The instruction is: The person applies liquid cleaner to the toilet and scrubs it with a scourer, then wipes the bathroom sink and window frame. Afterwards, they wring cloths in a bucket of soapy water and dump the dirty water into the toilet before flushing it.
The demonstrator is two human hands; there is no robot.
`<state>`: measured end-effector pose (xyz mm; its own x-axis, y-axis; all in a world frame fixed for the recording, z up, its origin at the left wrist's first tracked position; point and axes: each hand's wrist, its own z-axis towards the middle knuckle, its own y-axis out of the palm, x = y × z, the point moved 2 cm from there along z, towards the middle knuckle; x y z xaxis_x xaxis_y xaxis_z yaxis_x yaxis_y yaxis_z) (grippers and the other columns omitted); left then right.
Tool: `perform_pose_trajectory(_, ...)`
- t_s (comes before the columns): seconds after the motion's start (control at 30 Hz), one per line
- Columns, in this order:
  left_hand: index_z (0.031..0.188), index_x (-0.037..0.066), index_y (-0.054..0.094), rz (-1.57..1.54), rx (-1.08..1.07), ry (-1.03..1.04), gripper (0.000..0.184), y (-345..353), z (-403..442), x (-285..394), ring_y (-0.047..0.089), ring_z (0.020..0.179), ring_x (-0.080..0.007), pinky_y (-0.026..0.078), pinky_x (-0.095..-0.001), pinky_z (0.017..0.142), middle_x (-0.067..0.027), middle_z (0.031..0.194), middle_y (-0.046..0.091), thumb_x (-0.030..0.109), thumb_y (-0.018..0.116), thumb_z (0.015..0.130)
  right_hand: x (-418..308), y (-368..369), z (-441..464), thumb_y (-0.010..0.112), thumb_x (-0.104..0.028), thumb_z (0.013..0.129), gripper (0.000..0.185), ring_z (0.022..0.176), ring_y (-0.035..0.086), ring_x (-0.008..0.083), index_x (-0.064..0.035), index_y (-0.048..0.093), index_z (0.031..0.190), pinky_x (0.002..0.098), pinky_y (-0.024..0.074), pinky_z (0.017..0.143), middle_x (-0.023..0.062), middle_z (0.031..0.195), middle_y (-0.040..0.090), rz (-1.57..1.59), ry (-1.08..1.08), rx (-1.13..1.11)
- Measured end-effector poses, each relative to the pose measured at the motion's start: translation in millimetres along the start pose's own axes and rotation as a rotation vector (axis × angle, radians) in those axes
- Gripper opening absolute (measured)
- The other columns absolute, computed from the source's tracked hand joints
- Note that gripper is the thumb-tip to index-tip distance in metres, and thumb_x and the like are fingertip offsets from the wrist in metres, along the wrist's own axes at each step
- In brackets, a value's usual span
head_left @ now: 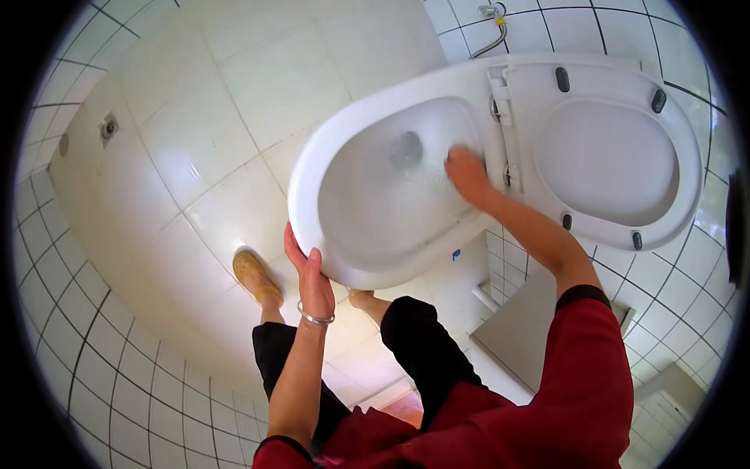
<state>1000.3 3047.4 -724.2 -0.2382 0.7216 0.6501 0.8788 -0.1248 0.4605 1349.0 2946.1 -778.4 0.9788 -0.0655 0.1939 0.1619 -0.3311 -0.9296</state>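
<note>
The toilet [307, 168] is set between the person's feet and the tiled wall, its seat [686, 160] raised and tipped back. The left hand [316, 289] is laid against the outer rim at the near front, fingers and thumb spread apart, not clenched. Inside the bowl [359, 211], the right hand [469, 176] is held close to the hinge side, its fingers curled in; whether anything is gripped in them cannot be told.

The toilet is judged heavy, stiff and hard – likely slippery where wet, and prone to chipping if knocked. The rounded outer rim seems the surest hold. Free room is offered by the floor [234, 102] beyond the front edge, while movement is limited by the hinges [502, 109] and raised seat.
</note>
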Motion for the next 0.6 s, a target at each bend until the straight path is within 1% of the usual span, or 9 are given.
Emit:
perform_pose_trajectory(0.1,0.133,0.013,0.009,-0.063,-0.02,-0.02,0.068,6.3,-2.7,7.8,0.017,0.124,-0.0211,0.017,-0.0381,0.1,-0.004,0.136,0.016,0.036,0.046,0.081,11.5,-82.1,71.3,0.049,-0.011,0.073,0.008,0.079,0.048,0.0232,-0.0048,0.054,0.07,0.0343,0.0418,0.068,0.0104,0.081,0.049,-0.104,-0.135,0.2)
perform_pose_trajectory(0.2,0.133,0.013,0.01,-0.083,0.009,-0.029,0.068,0.8,-5.6,7.4,0.017,0.125,-0.0208,0.017,-0.0379,0.1,-0.0041,0.136,0.016,0.036,0.046,0.08,-6.8,-22.0,23.2,0.048,-0.012,0.074,0.011,0.082,0.049,0.0254,-0.0047,0.056,0.073,0.0381,0.041,0.072,0.011,0.087,0.051,0.088,0.148,-0.201)
perform_pose_trajectory(0.23,0.133,0.013,0.009,-0.097,0.011,-0.041,0.068,-4.0,-6.5,5.9,0.017,0.125,-0.0207,0.016,-0.0379,0.1,-0.0042,0.137,0.015,0.035,0.046,0.081,-27.6,17.7,-23.4,0.047,-0.013,0.075,0.014,0.084,0.05,0.0272,-0.0035,0.057,0.075,0.0399,0.0409,0.072,0.0121,0.088,0.053,0.102,0.021,-0.206)
perform_pose_trajectory(0.3,0.133,0.012,0.009,-0.108,0.027,-0.052,0.069,-13.0,-9.1,3.7,0.015,0.125,-0.02,0.015,-0.0361,0.101,-0.0058,0.136,0.014,0.032,0.047,0.08,-92.2,-2.8,-39.3,0.048,-0.014,0.074,0.015,0.086,0.05,0.0284,-0.0065,0.056,0.085,0.04,0.0412,0.074,0.0137,0.081,0.054,0.273,0.31,-0.433)
perform_pose_trajectory(0.37,0.133,0.011,0.008,-0.119,0.044,-0.062,0.07,-21.3,-12.5,1.1,0.013,0.125,-0.0193,0.014,-0.0344,0.101,-0.0074,0.136,0.013,0.029,0.048,0.079,-145.9,-13.8,-27.9,0.046,-0.014,0.075,0.015,0.085,0.051,0.029,-0.006,0.056,0.082,0.0391,0.0421,0.073,0.0145,0.084,0.055,0.636,0.034,-0.285)
perform_pose_trajectory(0.43,0.133,0.009,0.008,-0.047,0.073,-0.002,0.07,-38.5,-11.1,3.6,0.013,0.125,-0.02,0.015,-0.0339,0.101,-0.0087,0.136,0.014,0.027,0.048,0.079,-169.8,47.0,8.1,0.046,-0.011,0.074,0.015,0.085,0.052,0.0286,-0.0039,0.057,0.082,0.0395,0.0429,0.071,0.0149,0.086,0.056,0.462,0.058,-0.105)
perform_pose_trajectory(0.5,0.133,0.006,0.008,0.044,0.088,0.006,0.071,-41.7,-17.7,-6.3,0.014,0.125,-0.0217,0.015,-0.0334,0.102,-0.0094,0.135,0.014,0.025,0.049,0.078,-126.2,86.7,22.6,0.046,-0.012,0.077,0.017,0.089,0.052,0.0283,-0.0014,0.056,0.085,0.0392,0.0434,0.072,0.0166,0.09,0.056,0.292,0.127,-0.17)
perform_pose_trajectory(0.53,0.133,0.005,0.008,0.024,0.072,0.001,0.072,-42.8,-24.4,-0.9,0.013,0.125,-0.0224,0.014,-0.0334,0.102,-0.0101,0.134,0.014,0.026,0.05,0.078,-121.1,72.8,43.6,0.045,-0.013,0.079,0.019,0.091,0.052,0.0277,-0.0008,0.058,0.084,0.0393,0.0434,0.073,0.0148,0.089,0.057,0.19,0.25,-0.578)
perform_pose_trajectory(0.6,0.133,0.005,0.007,0.061,0.067,0.036,0.073,-48.7,-31.4,5.1,0.012,0.125,-0.0229,0.013,-0.0335,0.102,-0.0113,0.134,0.011,0.027,0.051,0.078,-78.4,159.2,36.5,0.045,-0.018,0.079,0.024,0.093,0.052,0.0263,-0.0013,0.055,0.094,0.0378,0.042,0.077,0.0137,0.096,0.056,0.006,0.008,-0.33)
